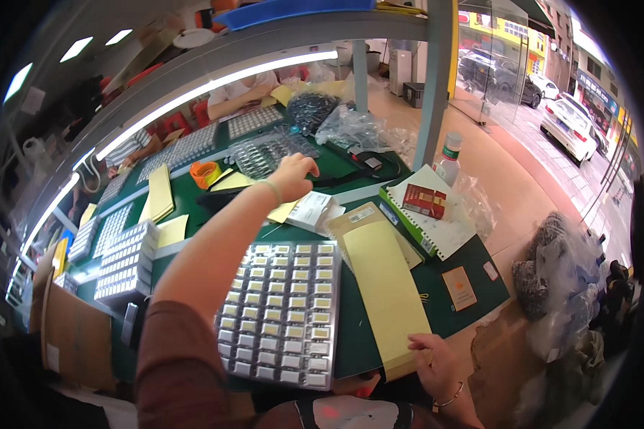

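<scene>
My left hand (292, 180) reaches across the green table toward a pile of clear plastic blister packs (265, 154). Its fingers are loosely bent, with nothing visible between them. Below that forearm lies a silvery tray (275, 314) filled with rows of small pale rectangular parts; the arm hides its upper left portion. My right hand (436, 368) is at the near end of a long yellow paper strip (383, 286), its fingertips over the strip's right edge and slightly apart. Past my left hand lies a black strap (343, 175). A small white box (311, 211) sits below the wrist.
Stacked trays (125, 264) stand at the left, near yellow sheets (161, 193) and orange tape (205, 173). A notebook (433, 214) carries a red box (423, 201), with a bottle (448, 159) behind. A metal post (436, 86) rises beyond. Other people sit across the table.
</scene>
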Tool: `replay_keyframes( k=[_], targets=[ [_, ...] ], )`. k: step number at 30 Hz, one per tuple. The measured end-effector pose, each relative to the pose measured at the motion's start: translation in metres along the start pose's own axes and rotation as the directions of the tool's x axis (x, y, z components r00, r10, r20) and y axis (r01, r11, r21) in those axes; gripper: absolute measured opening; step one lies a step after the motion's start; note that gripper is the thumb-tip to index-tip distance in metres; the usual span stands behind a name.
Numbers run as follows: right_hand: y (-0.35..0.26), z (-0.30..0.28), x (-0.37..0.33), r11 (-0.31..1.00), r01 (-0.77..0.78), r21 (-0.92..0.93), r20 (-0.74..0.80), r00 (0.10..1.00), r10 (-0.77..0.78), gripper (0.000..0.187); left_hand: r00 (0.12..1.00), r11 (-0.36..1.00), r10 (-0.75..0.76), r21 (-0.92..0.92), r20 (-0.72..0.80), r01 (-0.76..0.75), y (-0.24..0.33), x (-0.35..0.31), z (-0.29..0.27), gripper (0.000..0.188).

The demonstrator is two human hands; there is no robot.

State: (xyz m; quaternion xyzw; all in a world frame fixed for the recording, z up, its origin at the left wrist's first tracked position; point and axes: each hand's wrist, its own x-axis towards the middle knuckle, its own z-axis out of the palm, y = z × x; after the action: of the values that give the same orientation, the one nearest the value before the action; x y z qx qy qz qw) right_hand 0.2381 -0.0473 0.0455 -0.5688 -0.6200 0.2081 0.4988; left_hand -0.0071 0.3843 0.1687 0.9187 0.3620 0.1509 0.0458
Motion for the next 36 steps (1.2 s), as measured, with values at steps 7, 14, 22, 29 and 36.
replay_keyframes(
  k=[7,14,22,29,36],
  targets=[
    [0.027,-0.017,-0.021,0.995,-0.063,0.081,-0.002,0.998,0.063,0.032,0.966,0.938,-0.255,-0.229,0.044,0.259,-0.022,0.104,0.113,0.043],
    [0.038,-0.027,-0.017,0.991,-0.082,0.109,-0.044,0.995,0.088,0.030,0.920,0.920,-0.384,-0.055,0.079,0.388,-0.013,0.109,0.127,0.030],
    [0.035,-0.028,-0.015,0.995,-0.029,0.097,-0.025,0.999,0.032,0.029,0.953,0.915,-0.262,0.354,0.155,0.194,-0.014,0.085,0.120,0.023],
    [0.021,-0.027,-0.015,0.999,0.008,0.042,-0.045,0.999,-0.006,0.028,0.960,0.936,-0.256,0.276,0.114,0.217,-0.032,0.088,0.131,0.026],
    [0.031,-0.026,0.001,0.988,0.105,-0.114,-0.120,0.986,-0.119,0.027,0.993,0.993,0.103,-0.055,0.049,-0.101,0.047,0.018,0.017,0.036]
  ],
)
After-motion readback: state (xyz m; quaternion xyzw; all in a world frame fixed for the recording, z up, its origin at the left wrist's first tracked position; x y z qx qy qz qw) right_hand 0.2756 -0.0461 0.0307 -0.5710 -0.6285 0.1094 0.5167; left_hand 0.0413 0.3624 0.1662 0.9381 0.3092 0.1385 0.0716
